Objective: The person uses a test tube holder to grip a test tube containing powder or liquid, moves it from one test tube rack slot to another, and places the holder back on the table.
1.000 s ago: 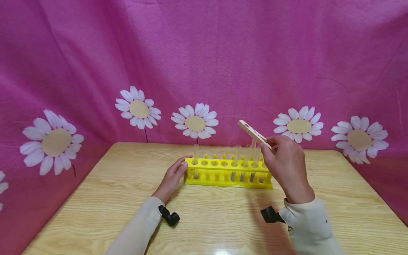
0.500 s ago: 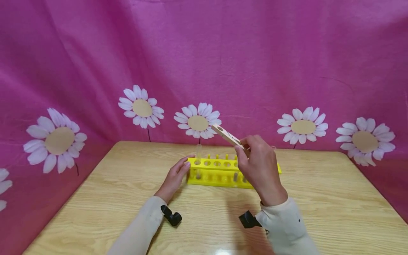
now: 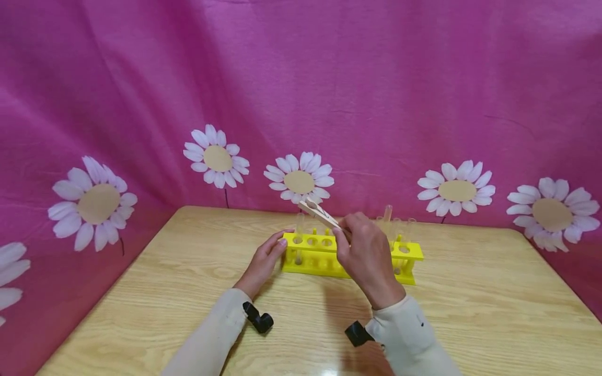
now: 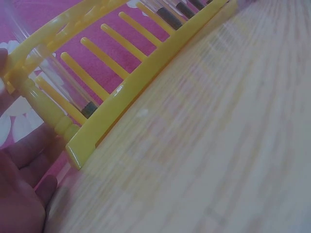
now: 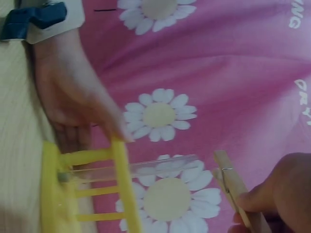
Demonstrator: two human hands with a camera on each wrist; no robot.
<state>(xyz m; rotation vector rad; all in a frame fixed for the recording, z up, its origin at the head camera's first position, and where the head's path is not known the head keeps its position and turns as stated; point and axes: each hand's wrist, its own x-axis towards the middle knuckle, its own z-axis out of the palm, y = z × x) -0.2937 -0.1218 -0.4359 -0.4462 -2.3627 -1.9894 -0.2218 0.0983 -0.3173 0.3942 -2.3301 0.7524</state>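
A yellow test tube rack [image 3: 310,270] stands on the table. My left hand [image 3: 260,263] grips its left end, the thumb on the top bar and the fingers behind the end post. One clear test tube [image 3: 299,223], with dark matter at its bottom [image 4: 89,109], stands upright in the leftmost hole. My right hand [image 3: 369,261] pinches a wooden test tube clamp [image 3: 321,214] over the rack. In the right wrist view the clamp's tip [image 5: 221,162] is near that tube's mouth, with a small gap between. More test tubes [image 3: 396,227] stand at the right, partly hidden by my right hand.
Yellow pegs [image 4: 114,58] rise along the back of the rack, between the leftmost tube and the tubes at the right. A pink cloth [image 3: 367,104] printed with white daisies hangs behind the wooden table [image 3: 178,271].
My right hand has moved left with the clamp, from above the right-hand tubes to near the leftmost tube, and the clamp has dipped lower. My left hand stays on the rack.
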